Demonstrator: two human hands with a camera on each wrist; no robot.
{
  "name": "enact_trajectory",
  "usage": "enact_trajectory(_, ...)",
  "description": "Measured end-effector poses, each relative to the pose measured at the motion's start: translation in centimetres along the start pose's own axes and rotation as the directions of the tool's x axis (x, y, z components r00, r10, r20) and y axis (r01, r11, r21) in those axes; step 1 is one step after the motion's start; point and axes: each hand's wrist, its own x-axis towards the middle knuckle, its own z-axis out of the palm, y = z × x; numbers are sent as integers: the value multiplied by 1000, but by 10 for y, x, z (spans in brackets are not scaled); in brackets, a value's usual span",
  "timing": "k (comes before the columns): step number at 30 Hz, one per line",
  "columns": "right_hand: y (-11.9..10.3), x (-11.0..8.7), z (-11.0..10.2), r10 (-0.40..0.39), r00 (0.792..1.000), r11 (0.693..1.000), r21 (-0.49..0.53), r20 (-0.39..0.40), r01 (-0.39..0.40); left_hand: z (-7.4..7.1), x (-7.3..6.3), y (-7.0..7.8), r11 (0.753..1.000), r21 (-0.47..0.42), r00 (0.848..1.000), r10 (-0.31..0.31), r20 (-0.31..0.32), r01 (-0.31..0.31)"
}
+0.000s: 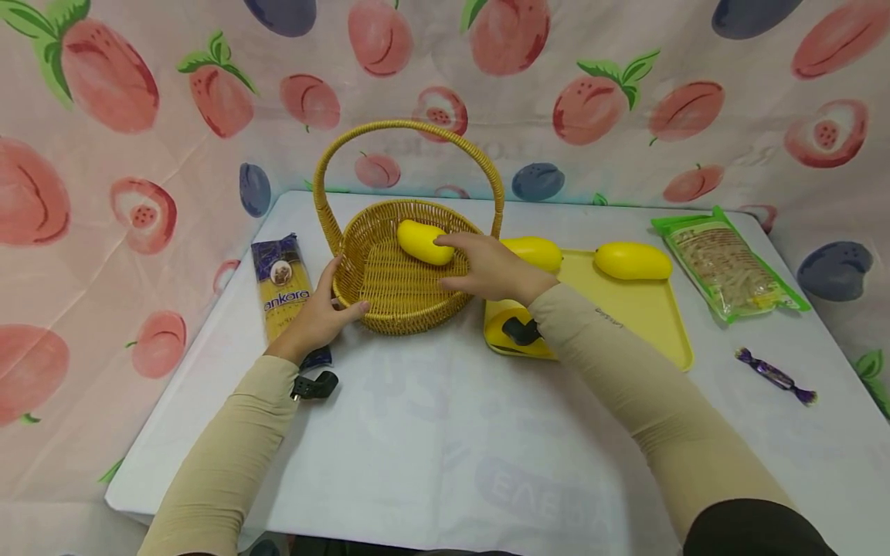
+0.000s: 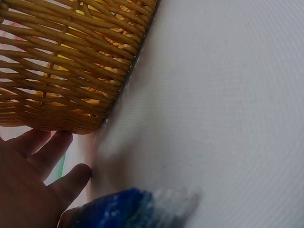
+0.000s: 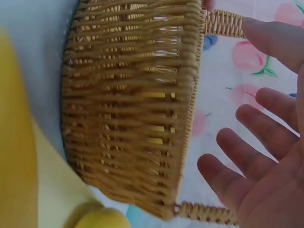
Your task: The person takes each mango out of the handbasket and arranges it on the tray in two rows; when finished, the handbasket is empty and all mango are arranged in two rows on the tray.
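A yellow toy-like mango (image 1: 420,242) lies inside the round wicker basket (image 1: 389,320), against its back right wall. Above the basket's right rim, my right hand (image 1: 490,266) has its fingers spread. In the head view its index fingertip overlaps the mango's end; whether they touch, I cannot tell. The right wrist view has nothing in the palm of that hand (image 3: 270,161). At the basket's left side, the fingers of my left hand (image 1: 313,320) lie along the wicker, thumb held apart. In the left wrist view, two fingertips of that hand (image 2: 38,171) meet the basket wall (image 2: 61,61).
A yellow tray (image 1: 612,309) right of the basket holds several yellow fruits, including a mango (image 1: 633,261). A blue-and-yellow pasta packet (image 1: 281,278) lies partly under my left hand. Far right are a green-edged food bag (image 1: 730,262) and a purple wrapped candy (image 1: 775,376). The basket's tall handle (image 1: 410,123) arches overhead.
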Motion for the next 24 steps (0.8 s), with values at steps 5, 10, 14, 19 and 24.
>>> enact_trajectory(5,-3,13,7,29,1000,1000,9,2,-29,0,0,1,1000,0,1000,-7,6,7)
enact_trajectory(10,0,25,17,63,998,997,46,-7,-62,0,-1,1,1000,-3,1000,-8,4,8)
enact_trajectory(14,2,33,26,86,996,994,74,-11,-84,0,0,0,1000,4,1000,-11,2,11)
enact_trajectory(19,5,41,33,118,993,992,57,-15,-117,0,1,-2,1000,4,1000,-4,-1,4)
enact_trajectory(24,6,48,36,142,990,988,67,-19,-141,1,1,-3,1000,-7,1000,1,-4,-1)
